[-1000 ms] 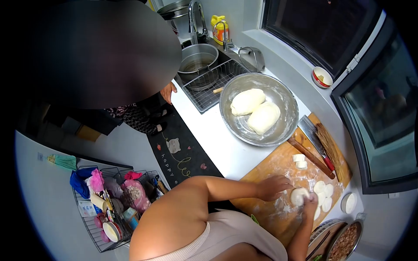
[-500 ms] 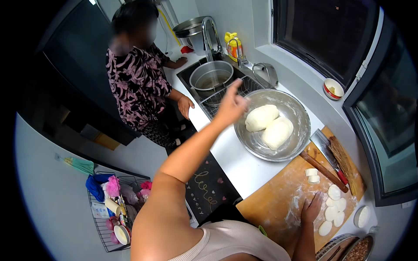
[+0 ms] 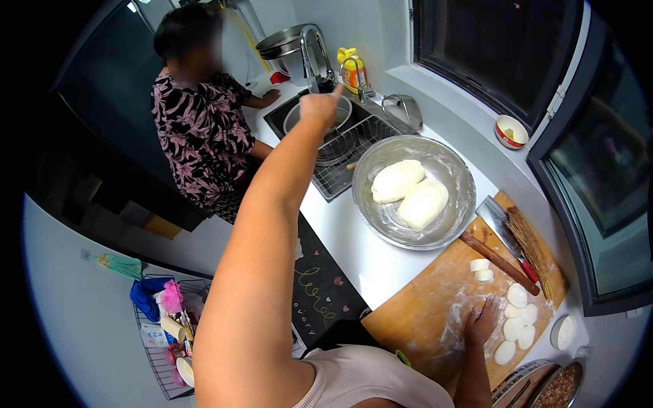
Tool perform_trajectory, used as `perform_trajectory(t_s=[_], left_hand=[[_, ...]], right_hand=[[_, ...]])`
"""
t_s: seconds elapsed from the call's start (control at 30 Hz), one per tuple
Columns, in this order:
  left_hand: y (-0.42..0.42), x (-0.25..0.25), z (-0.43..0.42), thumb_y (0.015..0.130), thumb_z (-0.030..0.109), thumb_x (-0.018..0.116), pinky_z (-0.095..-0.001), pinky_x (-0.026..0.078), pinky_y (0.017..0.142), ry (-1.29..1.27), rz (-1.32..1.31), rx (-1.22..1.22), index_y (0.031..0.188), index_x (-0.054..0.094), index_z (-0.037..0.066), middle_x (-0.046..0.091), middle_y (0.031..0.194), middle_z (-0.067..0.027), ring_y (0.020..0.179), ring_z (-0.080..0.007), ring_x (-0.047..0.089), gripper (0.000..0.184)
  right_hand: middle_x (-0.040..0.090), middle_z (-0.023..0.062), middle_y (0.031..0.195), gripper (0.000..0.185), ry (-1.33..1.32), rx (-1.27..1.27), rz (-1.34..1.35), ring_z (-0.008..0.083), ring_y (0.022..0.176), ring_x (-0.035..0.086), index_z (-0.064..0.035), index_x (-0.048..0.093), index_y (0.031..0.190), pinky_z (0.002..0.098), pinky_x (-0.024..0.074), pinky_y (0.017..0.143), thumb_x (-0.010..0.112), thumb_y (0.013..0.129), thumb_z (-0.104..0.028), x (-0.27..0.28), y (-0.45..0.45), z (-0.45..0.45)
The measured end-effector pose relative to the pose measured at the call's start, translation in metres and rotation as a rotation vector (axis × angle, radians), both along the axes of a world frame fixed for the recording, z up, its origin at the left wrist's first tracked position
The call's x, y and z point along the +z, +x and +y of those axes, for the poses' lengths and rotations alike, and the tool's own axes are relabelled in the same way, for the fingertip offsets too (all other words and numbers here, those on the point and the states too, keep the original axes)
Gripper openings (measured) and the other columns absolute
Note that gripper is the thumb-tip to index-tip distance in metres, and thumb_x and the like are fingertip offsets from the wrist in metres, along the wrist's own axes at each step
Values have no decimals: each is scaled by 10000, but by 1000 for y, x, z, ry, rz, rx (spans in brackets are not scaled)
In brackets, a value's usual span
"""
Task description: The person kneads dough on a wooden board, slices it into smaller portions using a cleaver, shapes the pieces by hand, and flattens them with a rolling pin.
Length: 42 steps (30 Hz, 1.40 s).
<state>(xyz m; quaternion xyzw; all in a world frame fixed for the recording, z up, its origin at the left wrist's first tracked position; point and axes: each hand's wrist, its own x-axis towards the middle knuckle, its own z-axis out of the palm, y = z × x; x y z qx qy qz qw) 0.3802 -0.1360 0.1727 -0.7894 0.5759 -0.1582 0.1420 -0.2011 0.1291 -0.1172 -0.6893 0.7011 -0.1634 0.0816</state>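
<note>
My left hand (image 3: 320,109) is stretched far out over the sink, in front of the curved tap (image 3: 307,47) and above a metal pot (image 3: 294,117). One finger points outward; it holds nothing that I can see. Spread flat on the floured wooden board (image 3: 408,319) is my right hand (image 3: 481,325). Several flattened dough rounds (image 3: 514,329) lie just right of it, and small dough pieces (image 3: 483,270) are beyond its fingertips. Two large dough lumps (image 3: 423,204) rest in a wide steel bowl (image 3: 462,180) between my hands.
A rolling pin (image 3: 500,258), a cleaver (image 3: 500,228) and a straw brush (image 3: 527,245) lie along the board's far edge. A wire rack (image 3: 360,146) spans part of the sink. Another person (image 3: 201,129) stands at the counter's left. A meat-like filling (image 3: 559,387) sits at bottom right.
My left hand has moved away from beside the bowl, up and left over the sink. My right hand stays on the board. The other person's near hand is now hidden behind my arm.
</note>
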Motion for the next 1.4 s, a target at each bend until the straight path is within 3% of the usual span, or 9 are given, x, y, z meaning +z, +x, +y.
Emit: perform_trajectory(t_s=[0.13,0.2,0.5,0.53,0.67,0.77,1.03,1.27,1.4], left_hand=[[75,-2,-6,926,192,566,-461,530,850,-157,247,313,1517,336,228,703,1171,-131,1077,-316,683,635],[106,-7,-4,884,190,600,-473,516,913,275,162,367,1513,341,229,688,1215,-111,1131,-306,658,682],[53,18,21,836,152,575,-474,509,956,254,237,229,1247,643,113,651,1269,-141,1203,-345,604,418],[81,-27,-1,829,144,578,-463,515,943,64,179,-17,1274,620,103,652,1253,-160,1170,-352,619,448],[-92,-52,96,839,30,624,-378,515,730,-382,909,-817,1309,593,102,682,974,-154,757,-303,651,477],[-189,-120,187,792,-3,638,-376,520,762,-334,1067,-1151,1170,671,48,661,904,-127,822,-293,648,383],[-334,-235,215,791,25,615,-444,449,950,-81,1559,-906,1219,625,53,585,1151,-192,1083,-387,550,429],[-384,-271,164,794,1,590,-471,413,1039,-252,1147,-1031,1317,571,91,522,1357,-224,1221,-416,503,531],[-385,-289,148,786,4,608,-467,427,1027,-93,1114,-1117,1339,576,136,568,1303,-182,1184,-394,531,570]], right_hand=[[414,286,1466,638,-4,-8,-8,454,1380,353,40,424,1419,507,257,1159,611,858,-200,3,2,1],[418,285,1463,630,4,-14,-27,454,1380,352,37,430,1415,507,256,1159,610,860,-201,8,4,0],[519,300,1352,612,-133,46,40,470,1288,449,51,500,1343,553,307,1120,623,803,-209,-40,-18,-3],[532,293,1334,594,-144,34,42,469,1270,465,52,515,1319,550,319,1112,623,792,-202,-42,-18,-2],[525,279,1346,607,-216,41,41,448,1273,471,38,523,1302,530,330,1112,666,780,-236,-41,-15,0],[517,257,1368,559,-97,-13,52,422,1280,467,9,517,1315,509,346,1104,650,856,-281,-8,-2,-3],[540,167,1300,642,-204,-142,-225,391,1230,474,-82,536,1282,475,394,1038,816,732,-257,12,17,-66],[564,162,1247,653,-253,-171,-338,396,1099,556,-87,535,1247,464,464,928,838,680,-202,-21,46,-97],[629,89,1124,441,-137,28,-723,254,1049,614,-49,523,1191,365,518,864,726,799,-47,-19,11,-62]])
